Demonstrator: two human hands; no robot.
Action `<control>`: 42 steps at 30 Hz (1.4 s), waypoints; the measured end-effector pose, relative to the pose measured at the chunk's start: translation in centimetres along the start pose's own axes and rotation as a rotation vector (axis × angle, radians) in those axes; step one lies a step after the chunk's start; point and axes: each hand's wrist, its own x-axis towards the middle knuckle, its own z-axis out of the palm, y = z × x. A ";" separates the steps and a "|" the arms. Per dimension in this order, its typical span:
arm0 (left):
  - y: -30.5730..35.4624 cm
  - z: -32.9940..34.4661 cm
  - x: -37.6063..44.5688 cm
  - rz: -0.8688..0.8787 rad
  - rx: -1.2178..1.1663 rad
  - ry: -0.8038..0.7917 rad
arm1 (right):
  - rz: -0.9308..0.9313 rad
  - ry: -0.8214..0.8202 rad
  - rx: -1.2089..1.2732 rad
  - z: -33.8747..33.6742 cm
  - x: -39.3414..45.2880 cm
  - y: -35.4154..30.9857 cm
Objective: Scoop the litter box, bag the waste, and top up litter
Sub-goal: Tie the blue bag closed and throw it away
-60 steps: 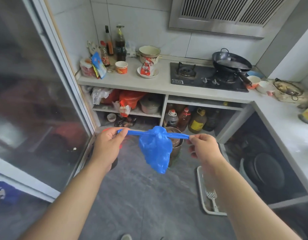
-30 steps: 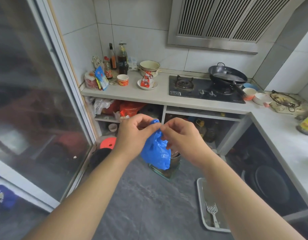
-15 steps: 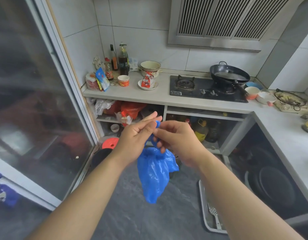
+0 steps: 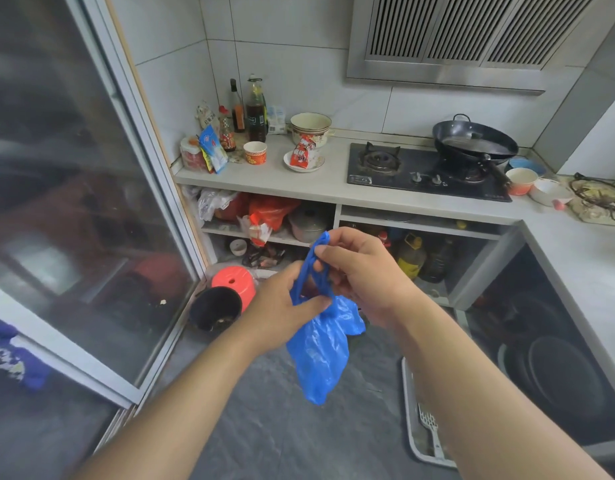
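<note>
Step in hand, by my reading: bagging the waste, at the tying-off stage; scooping looks done, topping up not yet begun

Tabletop (image 4: pixel 333 188): L-shaped, running along the back wall and turning down the right side. Hob (image 4: pixel 427 171) set in toward its back right stretch, wok (image 4: pixel 475 142) on the right burner. Bottles, cup and bowls crowd its left end. Open shelves beneath hold bags, a pot and oil bottles

Glass door (image 4: pixel 74 202): closes off the whole left side; its frame runs down to the floor (image 4: pixel 264 427)

Floor: dark tile, open through the middle between door frame and the right-hand cabinets. Black pot (image 4: pixel 214 308) and an orange stool (image 4: pixel 234 282) sit at the floor's far left corner by the door frame. Litter tray (image 4: pixel 411 427) lies at the floor's right edge, against the cabinet base, scoop (image 4: pixel 429 426) resting inside it

Blue bag (image 4: pixel 320 355): hangs in mid-air over the middle of the floor, bulging low, handles drawn up into a loop

Left hand (image 4: pixel 282 313): fingers pinched on the bag's neck, thumb across the front. Right hand (image 4: pixel 365 275): fingers curled, clamped on the upper handle loop

Next move likely calls for threading one handle through and pulling snug, neck held closed so nothing spills. Room to swing the bag is forward and down; shelf edge close ahead, door frame close on the left
</note>
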 end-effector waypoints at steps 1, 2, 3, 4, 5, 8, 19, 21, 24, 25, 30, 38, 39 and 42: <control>-0.1 0.2 0.0 -0.007 0.010 0.008 | 0.008 -0.008 0.005 0.0 -0.1 -0.1; -0.3 0.5 0.0 -0.008 0.021 0.018 | 0.017 -0.015 0.005 -0.1 -0.3 -0.3; -0.4 0.7 0.0 -0.007 0.029 0.034 | 0.025 -0.019 0.004 -0.1 -0.5 -0.4; -0.4 0.9 0.0 -0.004 0.037 0.053 | 0.032 -0.023 0.002 -0.2 -0.6 -0.5; -0.4 1.1 -0.1 0.003 0.038 0.066 | 0.041 -0.029 -0.001 -0.3 -0.7 -0.7; -0.3 1.5 -0.2 0.051 0.052 0.064 | 0.074 -0.076 -0.009 -0.7 -1.1 -1.2; -1.4 2.6 -0.8 0.055 0.117 0.044 | -0.058 -0.179 -0.178 -2.5 -2.8 -3.5; -2.2 2.7 -0.8 0.036 0.083 0.061 | -0.100 -0.193 -0.272 -2.7 -3.0 -4.2; -3.4 3.1 -0.8 0.006 0.026 0.088 | -0.102 -0.205 -0.318 -2.8 -3.0 -5.2; -3.8 3.3 -0.8 -0.009 0.032 0.089 | -0.099 -0.202 -0.321 -2.8 -3.0 -5.6; -5.9 4.2 -1.1 -0.143 0.058 0.228 | -0.123 -0.200 -0.444 -2.9 -2.4 -7.0; -5.9 4.5 -1.2 -0.062 0.138 0.163 | -0.127 -0.097 -0.467 -2.0 -1.4 -5.8; -6.4 4.6 -1.2 -0.089 0.132 0.159 | -0.126 -0.093 -0.494 -1.8 -1.2 -5.7; -8.3 4.3 -1.1 -0.184 0.080 0.258 | -0.106 -0.085 -0.511 -0.8 -0.2 -5.5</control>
